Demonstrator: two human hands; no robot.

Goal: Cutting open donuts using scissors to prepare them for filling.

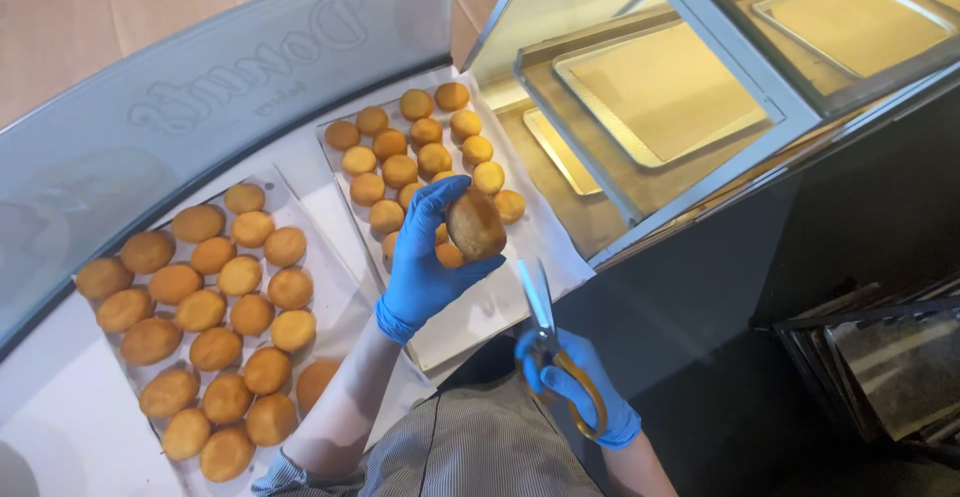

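Left hand (425, 257), gloved blue, clamped around 1 round bun (475, 225), lifted clear above the paper-lined tray (520, 287). Right hand (580, 387) closed through handles of scissors (545, 322), blades up, slightly apart, just beside bun.

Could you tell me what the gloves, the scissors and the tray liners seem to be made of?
Gloves: thin blue rubber, likely nitrile, clinging and faintly shiny. Scissors: bright metal blades that reflect light, with smooth orange handles, probably plastic. Tray liners: white matte sheets with soft creases, apparently paper.
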